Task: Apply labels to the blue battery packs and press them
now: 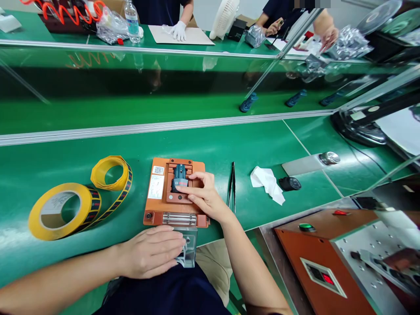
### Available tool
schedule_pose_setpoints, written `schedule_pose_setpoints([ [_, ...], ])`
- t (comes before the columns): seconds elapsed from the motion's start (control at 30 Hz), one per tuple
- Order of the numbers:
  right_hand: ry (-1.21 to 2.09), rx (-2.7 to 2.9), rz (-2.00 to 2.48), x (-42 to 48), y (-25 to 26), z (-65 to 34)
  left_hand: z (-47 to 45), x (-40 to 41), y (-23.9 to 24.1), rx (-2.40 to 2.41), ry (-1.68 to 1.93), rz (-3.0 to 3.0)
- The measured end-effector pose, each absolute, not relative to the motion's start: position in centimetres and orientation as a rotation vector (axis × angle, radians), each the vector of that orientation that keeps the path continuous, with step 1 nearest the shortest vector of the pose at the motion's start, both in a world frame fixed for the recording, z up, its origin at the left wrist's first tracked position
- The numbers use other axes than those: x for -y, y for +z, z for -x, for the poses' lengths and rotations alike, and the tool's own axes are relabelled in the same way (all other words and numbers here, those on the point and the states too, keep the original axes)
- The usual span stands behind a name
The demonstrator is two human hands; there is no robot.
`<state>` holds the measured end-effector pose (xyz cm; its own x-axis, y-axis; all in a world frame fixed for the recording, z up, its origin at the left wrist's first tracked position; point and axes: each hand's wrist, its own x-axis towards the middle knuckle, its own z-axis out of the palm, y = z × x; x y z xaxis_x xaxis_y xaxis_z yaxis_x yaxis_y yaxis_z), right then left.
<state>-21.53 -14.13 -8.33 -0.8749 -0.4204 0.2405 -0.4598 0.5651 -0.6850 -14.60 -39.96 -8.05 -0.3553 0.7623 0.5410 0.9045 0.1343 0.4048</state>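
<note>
An orange-brown fixture (183, 208) sits on the green bench in front of me. In its recess lies a small blue and grey plastic piece (180, 171) that looks like a battery pack. My right hand (207, 197) rests over it from the right, index finger stretched across its lower part and the other fingers spread at its side. A clear hinged cover (190, 251) is folded down toward my body at the fixture's near edge. My left hand (152, 251) lies flat on that cover, fingers straight and together.
Left of the fixture is a yellow label roll (37, 214) with its strip curling up. To the right lie black tweezers (232, 186), a crumpled white tissue (268, 183) and a black cap (290, 183). An orange machine (295, 258) stands at lower right. A co-worker's gloved hand (179, 31) shows beyond the divider.
</note>
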Motion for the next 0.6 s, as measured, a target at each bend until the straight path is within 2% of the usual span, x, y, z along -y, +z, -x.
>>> schedule_pose_setpoints([
  [0.17,1.088,2.772,-0.71,14.8,-8.0,22.0,14.7,40.0,-8.3,2.192,-1.031,1.648],
  [0.37,1.214,2.725,-0.5,15.8,-7.5,23.6,14.5,40.1,-8.3,2.175,-0.995,1.649],
  [0.43,1.157,2.755,-0.431,16.3,-6.8,23.4,14.4,40.1,-8.1,2.139,-0.982,1.66],
  [0.6,1.021,2.82,-0.375,17.5,-5.0,22.1,16.2,38.9,-5.0,2.078,-1.015,1.342],
])
